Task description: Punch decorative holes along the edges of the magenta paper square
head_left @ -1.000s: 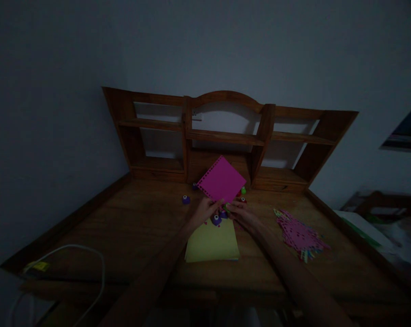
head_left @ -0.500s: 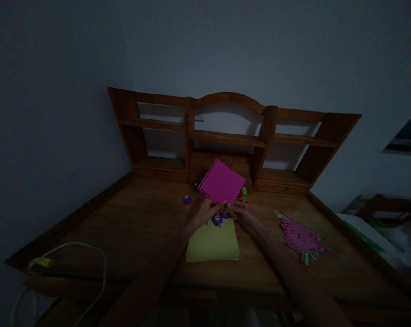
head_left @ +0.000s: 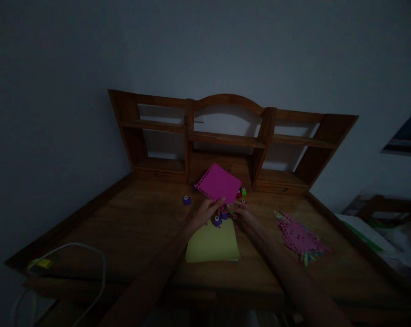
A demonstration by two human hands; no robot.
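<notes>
A sheet of pink paper, with a row of notches along its left edges, is held up at its lower corner by my left hand, thumb on top and fingers closed. My right hand is close beside that corner, its fingertips pinched around a small green thing too dim to name. Just below the fingers, a small purple piece with a white eye-like circle is over the top edge of a stack of yellow paper.
Another purple eye-marked piece stands left of the hands; a green one and red ones stand behind them. Pink cut-out strips lie heaped at the right. A wooden shelf unit backs the desk. A white cable loops at front left.
The pink sheet has dipped slightly down and to the left. Both hands keep nearly the same places, with the green thing now less visible between them.
</notes>
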